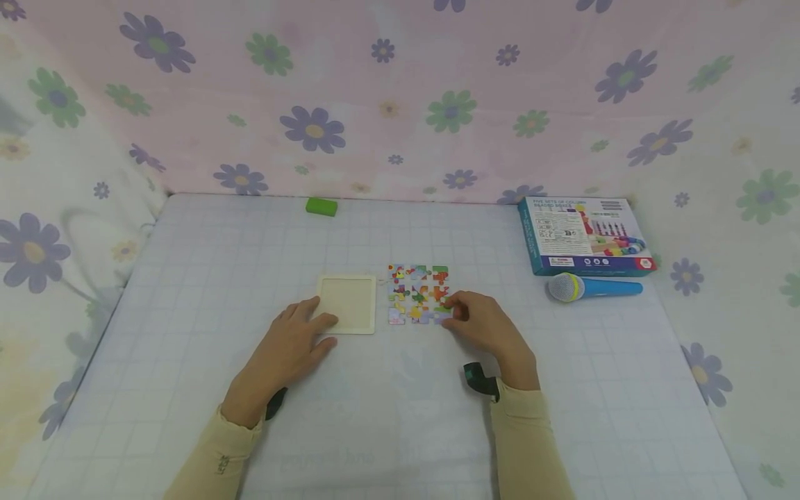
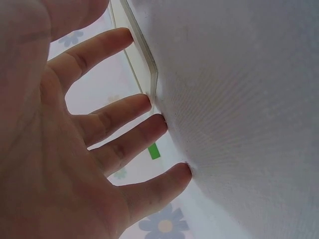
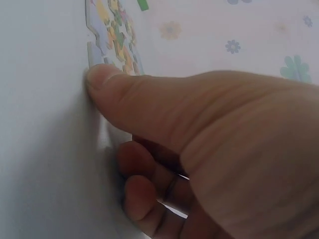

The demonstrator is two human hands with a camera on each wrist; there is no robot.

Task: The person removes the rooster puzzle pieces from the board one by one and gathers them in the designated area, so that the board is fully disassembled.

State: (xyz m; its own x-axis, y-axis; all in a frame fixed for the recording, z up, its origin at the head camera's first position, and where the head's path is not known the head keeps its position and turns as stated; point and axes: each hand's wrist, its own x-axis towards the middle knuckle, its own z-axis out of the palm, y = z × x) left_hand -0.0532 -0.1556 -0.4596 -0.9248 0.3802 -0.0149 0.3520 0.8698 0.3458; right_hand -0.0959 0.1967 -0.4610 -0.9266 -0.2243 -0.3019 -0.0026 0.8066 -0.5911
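Observation:
A small white square puzzle tray [image 1: 376, 305] lies on the table, its recessed inside bare. My left hand [image 1: 290, 351] rests at its left edge with fingers spread; in the left wrist view, straight fingertips touch the tray's rim [image 2: 144, 64] and the tabletop. To the right of the tray, several colourful jigsaw pieces [image 1: 415, 293] lie in rough rows with small gaps. My right hand [image 1: 484, 323] is at their lower right corner, pinching the corner puzzle piece [image 1: 440, 317] at its edge. In the right wrist view, the thumb [image 3: 107, 77] presses against that piece; the index fingertip is hidden.
A green block [image 1: 321, 207] lies near the table's back edge. At the back right is a boxed set [image 1: 587, 236], with a blue toy microphone [image 1: 600, 287] in front of it. Flowered cloth [image 1: 350, 90] hangs behind the table and at both sides.

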